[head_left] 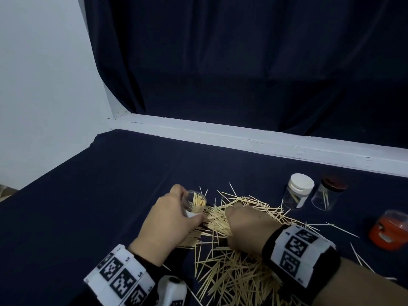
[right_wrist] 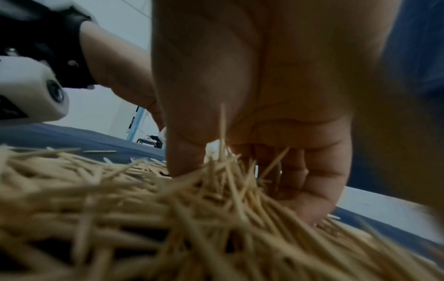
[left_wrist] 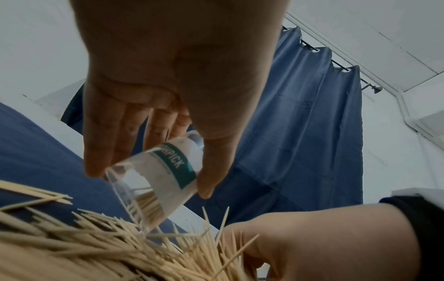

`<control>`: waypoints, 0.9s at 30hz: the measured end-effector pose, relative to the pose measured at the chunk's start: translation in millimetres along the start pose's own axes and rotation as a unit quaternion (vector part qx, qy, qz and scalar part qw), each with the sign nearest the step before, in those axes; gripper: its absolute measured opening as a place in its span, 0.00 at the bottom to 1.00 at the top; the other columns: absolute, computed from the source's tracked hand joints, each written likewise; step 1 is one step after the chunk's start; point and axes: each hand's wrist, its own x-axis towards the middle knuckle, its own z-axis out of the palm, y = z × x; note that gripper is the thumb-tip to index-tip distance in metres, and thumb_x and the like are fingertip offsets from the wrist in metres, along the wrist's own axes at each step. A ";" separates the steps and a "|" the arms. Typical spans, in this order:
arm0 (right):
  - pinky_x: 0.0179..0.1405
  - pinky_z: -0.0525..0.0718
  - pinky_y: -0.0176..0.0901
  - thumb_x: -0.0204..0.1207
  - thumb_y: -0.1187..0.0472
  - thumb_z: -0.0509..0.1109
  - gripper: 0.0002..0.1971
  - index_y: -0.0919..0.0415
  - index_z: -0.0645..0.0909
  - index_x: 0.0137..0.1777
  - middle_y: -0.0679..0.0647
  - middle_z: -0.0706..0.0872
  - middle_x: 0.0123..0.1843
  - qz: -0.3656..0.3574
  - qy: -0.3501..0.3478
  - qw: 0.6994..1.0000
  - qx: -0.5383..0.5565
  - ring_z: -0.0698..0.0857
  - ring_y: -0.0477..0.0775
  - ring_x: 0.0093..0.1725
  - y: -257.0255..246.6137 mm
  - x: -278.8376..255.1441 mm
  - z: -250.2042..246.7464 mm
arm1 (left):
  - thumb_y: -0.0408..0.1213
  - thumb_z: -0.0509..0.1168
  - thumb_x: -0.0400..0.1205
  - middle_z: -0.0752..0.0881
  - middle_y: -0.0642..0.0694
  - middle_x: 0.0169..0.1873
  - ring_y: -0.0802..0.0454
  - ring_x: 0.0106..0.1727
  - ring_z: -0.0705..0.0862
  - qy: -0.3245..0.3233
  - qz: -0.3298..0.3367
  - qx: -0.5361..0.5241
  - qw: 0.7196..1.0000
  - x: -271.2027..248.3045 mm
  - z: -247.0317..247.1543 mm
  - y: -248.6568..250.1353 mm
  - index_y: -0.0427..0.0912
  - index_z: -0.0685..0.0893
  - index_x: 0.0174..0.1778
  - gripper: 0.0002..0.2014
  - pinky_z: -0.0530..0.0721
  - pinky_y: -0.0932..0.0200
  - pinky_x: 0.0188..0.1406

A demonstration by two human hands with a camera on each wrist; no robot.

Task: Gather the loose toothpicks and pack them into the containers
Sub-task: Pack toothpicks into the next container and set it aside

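A big pile of loose toothpicks (head_left: 231,261) lies on the dark blue cloth. My left hand (head_left: 170,219) grips a clear open container (head_left: 195,203) partly filled with toothpicks, tilted over the pile's left edge. Its green label reads "PICK" on the container (left_wrist: 165,175) in the left wrist view, between thumb and fingers (left_wrist: 96,148). My right hand (head_left: 245,221) is down in the pile, fingers curled around a bunch of toothpicks (right_wrist: 223,171). How many it holds is hidden.
At the back right stand a clear jar with a white lid (head_left: 298,191) and a clear jar with a dark red lid (head_left: 329,195). A red-lidded container (head_left: 390,230) lies at the right. Stray toothpicks (head_left: 362,261) lie near it. A white ledge (head_left: 242,138) bounds the cloth.
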 end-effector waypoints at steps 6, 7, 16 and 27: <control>0.60 0.79 0.48 0.76 0.52 0.70 0.20 0.57 0.73 0.65 0.54 0.78 0.64 -0.012 -0.007 1.000 0.014 0.79 0.57 0.63 13.4 1.0 -4.5 | 0.50 0.77 0.69 0.82 0.55 0.48 0.60 0.45 0.82 -0.007 0.014 0.035 0.999 1.4 1.0 -0.1 0.55 0.72 0.52 0.23 0.80 0.63 0.40; 0.58 0.79 0.47 0.76 0.51 0.71 0.18 0.56 0.74 0.63 0.53 0.79 0.62 -0.011 -0.003 1.000 0.024 0.80 0.56 0.61 16.0 0.7 -5.3 | 0.50 0.77 0.69 0.81 0.55 0.48 0.59 0.46 0.81 -0.006 0.017 0.038 0.999 1.5 1.0 0.4 0.55 0.72 0.52 0.22 0.80 0.63 0.40; 0.44 0.73 0.42 0.79 0.56 0.65 0.09 0.57 0.72 0.55 0.50 0.72 0.50 -0.013 0.025 0.998 0.052 0.76 0.51 0.47 35.5 -7.7 -24.2 | 0.52 0.74 0.72 0.80 0.56 0.48 0.57 0.48 0.80 -0.010 0.030 0.062 0.998 1.5 3.5 6.0 0.55 0.72 0.54 0.21 0.81 0.60 0.43; 0.53 0.71 0.51 0.81 0.67 0.55 0.16 0.59 0.67 0.67 0.58 0.77 0.59 -0.069 0.077 0.985 -0.140 0.80 0.61 0.57 18.0 -20.6 -48.3 | 0.49 0.75 0.70 0.77 0.57 0.52 0.56 0.54 0.77 -0.031 0.075 0.076 0.994 -0.8 10.4 21.7 0.55 0.71 0.57 0.23 0.82 0.55 0.50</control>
